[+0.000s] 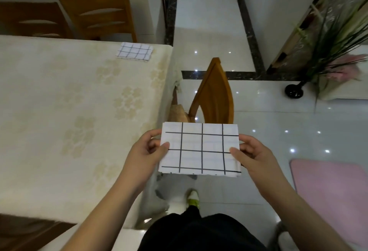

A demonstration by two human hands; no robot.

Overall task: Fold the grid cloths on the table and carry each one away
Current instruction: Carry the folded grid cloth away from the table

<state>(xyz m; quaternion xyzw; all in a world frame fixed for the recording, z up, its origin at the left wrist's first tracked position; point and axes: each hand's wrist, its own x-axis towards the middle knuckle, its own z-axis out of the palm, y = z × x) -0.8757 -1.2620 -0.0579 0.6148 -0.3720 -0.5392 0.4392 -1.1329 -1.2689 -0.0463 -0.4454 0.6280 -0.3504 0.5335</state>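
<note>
Left hand (pixel 148 149) and right hand (pixel 251 152) pinch opposite ends of the folded cloth (pixel 200 149), apparently keeping layers flat, just beside the table (pixel 59 101).

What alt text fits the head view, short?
Seen from above, a person's left hand and right hand hold a folded grid cloth by its side edges, beside a table. A second folded cloth lies at the table's far corner, with a wooden chair ahead.
</note>
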